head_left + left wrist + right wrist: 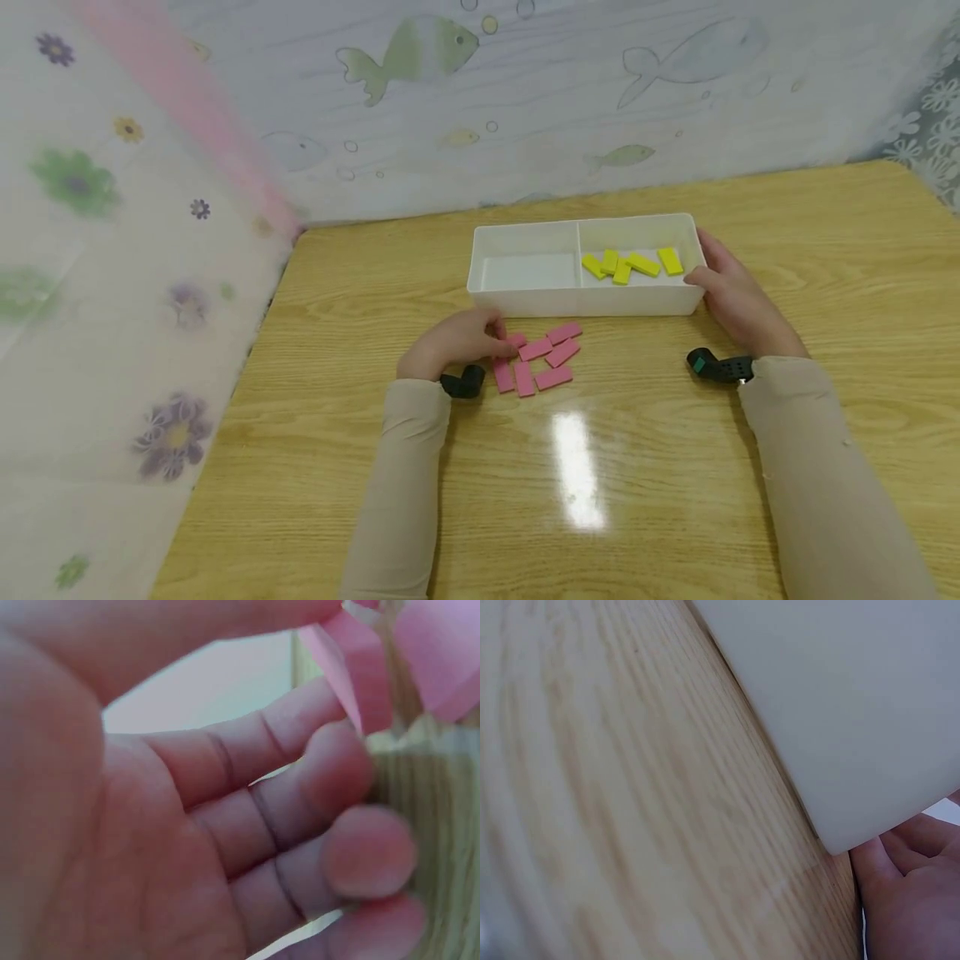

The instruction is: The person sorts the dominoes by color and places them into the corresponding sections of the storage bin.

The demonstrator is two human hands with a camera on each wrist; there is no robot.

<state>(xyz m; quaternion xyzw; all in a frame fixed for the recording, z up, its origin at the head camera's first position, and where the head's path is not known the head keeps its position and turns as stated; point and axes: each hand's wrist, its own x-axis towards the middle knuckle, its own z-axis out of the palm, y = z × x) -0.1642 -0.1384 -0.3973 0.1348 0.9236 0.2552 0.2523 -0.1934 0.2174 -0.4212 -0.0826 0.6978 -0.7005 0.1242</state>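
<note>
My left hand (459,340) is over the left side of a loose group of pink blocks (555,378) in front of the box. Between its thumb and index finger it pinches one pink block (364,671), tilted up in the left wrist view; the other fingers are bent loosely. At the right end of a white two-part box (525,302), my right hand (738,300) grips the corner, thumb at the near rim and fingers along the outer side, partly hidden. Several yellow blocks (642,265) lie in the right compartment; the left compartment holds nothing.
A wood-grain table (300,467) carries the box and blocks. Behind it stands a wall covering with fish drawings (431,54), and flowered sheeting (172,437) borders the left side. Black wrist cameras (716,367) sit on both wrists.
</note>
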